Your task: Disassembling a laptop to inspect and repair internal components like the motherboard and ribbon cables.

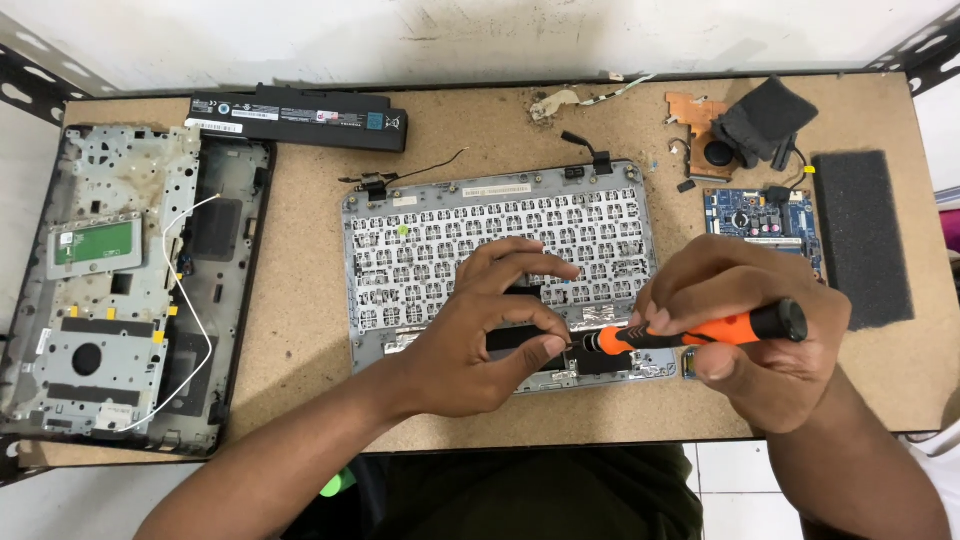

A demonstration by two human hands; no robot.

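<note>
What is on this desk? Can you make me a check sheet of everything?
Surface: brown particle-board table, dusty and speckled.
Job's things: grey metal keyboard frame, underside up; orange-and-black screwdriver.
Clutter: long black battery bar; open grey laptop base; blue circuit board; copper heatsink with fan; dark foam pad.
Grippers: left hand rests fingers on the frame; right hand grips the screwdriver, tip at the frame's lower edge.
Cables: white wire looping over the base; thin black wire.
Surroundings: white wall; black metal shelf brackets.
</note>
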